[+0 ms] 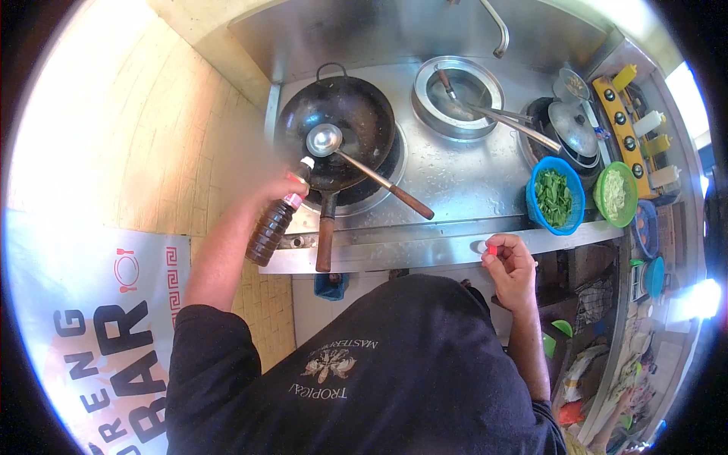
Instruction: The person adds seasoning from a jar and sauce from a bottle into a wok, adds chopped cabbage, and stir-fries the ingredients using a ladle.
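Observation:
My left hand grips a plastic bottle of dark sauce by its upper part. The bottle leans, with its white neck end near the bowl of a metal ladle. That ladle rests across a dark wok, its wooden handle reaching out over the counter. Below my left hand's bottle, the wok's wooden handle points towards me. Between the thumb and fingers of my right hand is a small red cap, by the counter's front edge. A white bit shows beside the cap; I cannot tell whether it belongs to it.
A steel pot holding utensils stands behind, below a faucet. On the right are a blue basket of leafy greens, a green basket of pale shreds, a lidded pan and squeeze bottles. A wall borders the left.

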Demonstrator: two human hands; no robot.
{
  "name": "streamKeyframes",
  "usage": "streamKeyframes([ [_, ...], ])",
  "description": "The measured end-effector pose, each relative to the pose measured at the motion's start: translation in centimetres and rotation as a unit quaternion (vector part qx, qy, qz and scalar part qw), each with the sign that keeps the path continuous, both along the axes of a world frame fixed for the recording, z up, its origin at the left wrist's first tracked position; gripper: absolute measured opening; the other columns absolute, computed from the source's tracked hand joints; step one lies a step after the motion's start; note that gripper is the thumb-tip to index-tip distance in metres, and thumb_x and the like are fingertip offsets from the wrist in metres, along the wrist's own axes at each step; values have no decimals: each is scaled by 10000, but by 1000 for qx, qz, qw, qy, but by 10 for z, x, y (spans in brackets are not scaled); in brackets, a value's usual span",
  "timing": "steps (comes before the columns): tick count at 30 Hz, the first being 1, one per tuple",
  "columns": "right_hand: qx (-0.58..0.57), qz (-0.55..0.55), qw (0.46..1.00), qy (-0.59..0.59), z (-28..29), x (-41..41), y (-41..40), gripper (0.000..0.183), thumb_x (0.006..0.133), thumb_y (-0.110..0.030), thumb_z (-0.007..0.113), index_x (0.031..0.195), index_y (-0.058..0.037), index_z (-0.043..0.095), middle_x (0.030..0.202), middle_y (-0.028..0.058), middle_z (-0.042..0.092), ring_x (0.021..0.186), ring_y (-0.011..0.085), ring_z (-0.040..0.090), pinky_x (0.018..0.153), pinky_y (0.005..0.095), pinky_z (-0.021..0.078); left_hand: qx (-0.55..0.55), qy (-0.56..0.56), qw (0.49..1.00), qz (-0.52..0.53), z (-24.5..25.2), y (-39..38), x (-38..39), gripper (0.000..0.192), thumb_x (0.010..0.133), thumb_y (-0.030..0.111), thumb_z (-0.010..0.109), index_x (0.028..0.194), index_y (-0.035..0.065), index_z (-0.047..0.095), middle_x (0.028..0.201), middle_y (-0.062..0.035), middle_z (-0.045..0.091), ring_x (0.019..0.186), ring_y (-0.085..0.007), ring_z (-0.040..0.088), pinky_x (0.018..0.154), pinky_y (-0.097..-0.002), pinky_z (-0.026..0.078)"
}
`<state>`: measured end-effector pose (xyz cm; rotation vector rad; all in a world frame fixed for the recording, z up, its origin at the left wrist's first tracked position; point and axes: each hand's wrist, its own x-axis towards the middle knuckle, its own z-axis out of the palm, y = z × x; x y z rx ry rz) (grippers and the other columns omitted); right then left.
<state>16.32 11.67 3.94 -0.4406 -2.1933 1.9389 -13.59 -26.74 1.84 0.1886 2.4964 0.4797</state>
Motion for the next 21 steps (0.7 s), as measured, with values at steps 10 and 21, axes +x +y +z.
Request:
streamKeyframes([
  [10,-12,-3,1000,4,-1,3,-3,225,797,17,633,1006,-55,589,869,-15,577,792,67,533,712,217,449,54,-49,997,21,-12,-10,-3,277,659,327,741,747,71,684,701,-61,650,630,-183,605,575,-345,465],
  [21,9,-1,1000,19,-1,5,1,238,792,22,642,1013,-55,596,848,-10,582,772,67,541,674,217,450,150,164,975,-1,15,-15,8,285,771,326,670,817,45,647,758,-66,633,700,-179,593,624,-362,462],
])
